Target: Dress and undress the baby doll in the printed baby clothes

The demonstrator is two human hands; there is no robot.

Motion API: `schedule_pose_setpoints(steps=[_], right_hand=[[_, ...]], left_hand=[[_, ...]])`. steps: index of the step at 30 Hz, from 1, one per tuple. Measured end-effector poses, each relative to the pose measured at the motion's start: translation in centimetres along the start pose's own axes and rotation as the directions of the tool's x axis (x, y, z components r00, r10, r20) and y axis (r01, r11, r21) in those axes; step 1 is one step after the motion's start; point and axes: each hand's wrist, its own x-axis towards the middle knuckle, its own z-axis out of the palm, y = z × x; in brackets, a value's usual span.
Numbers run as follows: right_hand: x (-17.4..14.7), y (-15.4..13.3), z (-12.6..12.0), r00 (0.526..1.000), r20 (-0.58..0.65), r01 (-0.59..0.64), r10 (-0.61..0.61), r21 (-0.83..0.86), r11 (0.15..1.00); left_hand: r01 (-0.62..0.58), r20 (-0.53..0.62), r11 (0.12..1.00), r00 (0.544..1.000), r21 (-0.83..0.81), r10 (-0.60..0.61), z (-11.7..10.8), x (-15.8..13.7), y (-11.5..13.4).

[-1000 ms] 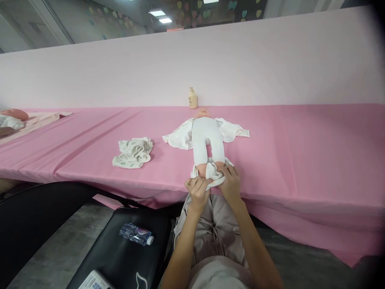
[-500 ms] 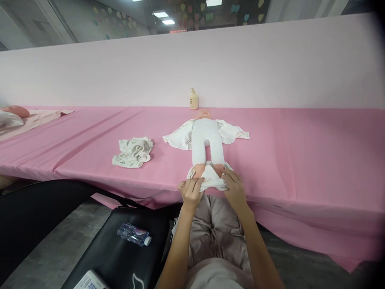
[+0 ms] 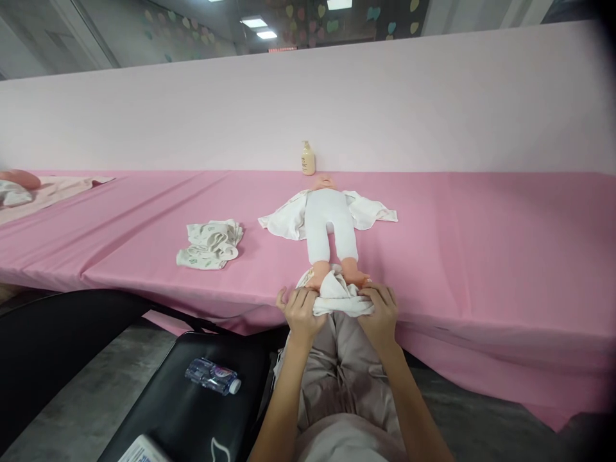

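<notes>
A single camera rides on the head of the person (image 3: pixel 349 436) at the near side of the worktop (image 3: pixel 505 256), and from here I'd say it faces forward and tips well down. It looks steeply onto the grey-beige trousers (image 3: pixel 320 385) and the black chair seat (image 3: pixel 212 420) at near left. The fingers (image 3: pixel 302 299) come a little below mid-view, fairly near the lens; the doll (image 3: pixel 327 208) lies farther out, feet toward the camera. The wide view runs on past the pale partition (image 3: pixel 308 102) to bright light panels (image 3: pixel 253 23) at the far top.
</notes>
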Motion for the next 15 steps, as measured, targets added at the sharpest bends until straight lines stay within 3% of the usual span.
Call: schedule_pose_setpoints(steps=[4,10,15], right_hand=[[0.2,-0.6,-0.3,0.998,-0.044,0.056,-0.05,0.156,0.986],[-1.2,-0.4,-0.5,1.0,0.017,0.017,-0.024,0.328,0.945],[-1.2,-1.2,-1.5,0.984,0.137,-0.158,0.11,0.418,0.895]], left_hand=[[0.058,0.046,0.99,0.998,-0.132,-0.053,-1.0,-0.3,0.5],[0.109,0.262,0.972,0.964,-0.209,-0.052,-2.6,0.3,-0.8],[0.149,0.292,0.935,0.955,-0.322,-0.052,-3.4,1.4,-1.6]])
